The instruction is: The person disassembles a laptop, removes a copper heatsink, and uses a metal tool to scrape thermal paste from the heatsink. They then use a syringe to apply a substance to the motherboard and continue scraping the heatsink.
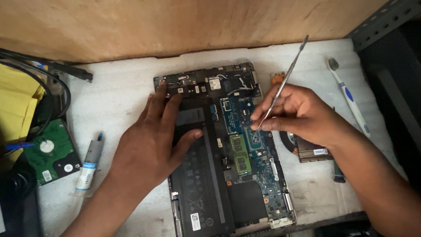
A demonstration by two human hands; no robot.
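Opened laptop (228, 175) lies flat mid-worktop (123, 92), battery and bare board exposed: rigid but fragile, best steadied on the battery, not the board. Left hand (151, 140) rests spread and flat on the battery (199, 184). Right hand (298, 114) pinches a thin metal spudger (287, 77), tip touching the board; toothbrush (348, 96) and paste syringe (90, 162) lie aside.

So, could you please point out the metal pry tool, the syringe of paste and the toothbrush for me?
metal pry tool (287, 78), head view, middle of its thin shaft.
syringe of paste (89, 166), head view, on its grey barrel.
toothbrush (349, 95), head view, blue patch on its white handle.
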